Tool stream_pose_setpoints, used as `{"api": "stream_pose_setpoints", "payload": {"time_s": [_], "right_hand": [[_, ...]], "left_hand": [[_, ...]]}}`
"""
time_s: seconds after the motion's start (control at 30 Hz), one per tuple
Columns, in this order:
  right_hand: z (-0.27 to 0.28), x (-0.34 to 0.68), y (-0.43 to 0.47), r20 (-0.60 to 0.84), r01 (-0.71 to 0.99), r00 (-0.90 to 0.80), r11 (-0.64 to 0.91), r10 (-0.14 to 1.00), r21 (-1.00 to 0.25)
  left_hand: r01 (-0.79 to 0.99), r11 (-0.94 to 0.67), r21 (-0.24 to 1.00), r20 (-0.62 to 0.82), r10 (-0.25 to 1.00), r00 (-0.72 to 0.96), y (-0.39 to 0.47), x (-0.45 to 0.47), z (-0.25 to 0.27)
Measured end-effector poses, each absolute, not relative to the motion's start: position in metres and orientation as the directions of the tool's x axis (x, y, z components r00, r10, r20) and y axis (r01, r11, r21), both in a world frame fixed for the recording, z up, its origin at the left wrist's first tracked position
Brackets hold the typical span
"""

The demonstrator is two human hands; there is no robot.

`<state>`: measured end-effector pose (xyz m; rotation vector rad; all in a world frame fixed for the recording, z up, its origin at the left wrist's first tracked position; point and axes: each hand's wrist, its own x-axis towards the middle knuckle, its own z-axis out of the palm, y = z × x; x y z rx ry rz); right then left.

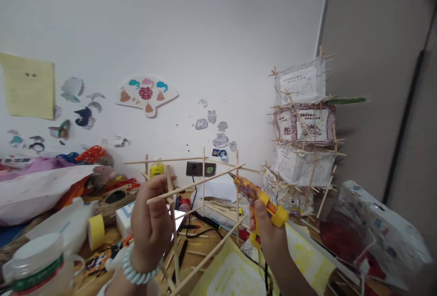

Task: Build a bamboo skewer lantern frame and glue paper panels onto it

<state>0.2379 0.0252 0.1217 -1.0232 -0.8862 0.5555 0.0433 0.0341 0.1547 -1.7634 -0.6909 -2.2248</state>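
Observation:
My left hand [152, 223] grips a frame of thin wooden sticks [203, 182], holding it up in front of me by one upright stick. A pale coiled band sits on that wrist. My right hand [268, 234] is closed around a yellow glue gun [259, 198] with a patterned barrel. Its nozzle points up and left at a joint where a slanted stick meets an upright one, close to touching it. Loose sticks lie on the desk below the frame.
A stack of stick-framed paper lantern panels [303, 123] stands at the right against the wall. A yellow tape roll [96, 231], a white-lidded jar [37, 259], yellow paper sheets [228, 273], a wrapped package [382, 227] and craft clutter crowd the desk.

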Motion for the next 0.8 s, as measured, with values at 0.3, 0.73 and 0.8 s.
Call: {"api": "stream_pose_setpoints", "payload": {"time_s": [0.3, 0.73, 0.8], "right_hand": [[0.130, 0.251, 0.030, 0.336, 0.005, 0.492, 0.383, 0.803, -0.924], [0.138, 0.245, 0.021, 0.423, 0.064, 0.499, 0.455, 0.756, -0.888], [0.135, 0.245, 0.023, 0.433, 0.075, 0.516, 0.465, 0.739, -0.882]], "left_hand": [[0.448, -0.867, 0.221, 0.956, 0.102, -0.275, 0.033, 0.045, 0.157], [0.492, -0.839, 0.234, 0.954, 0.101, -0.281, 0.031, 0.043, 0.158], [0.500, -0.835, 0.230, 0.956, 0.096, -0.278, 0.032, 0.043, 0.157]]}}
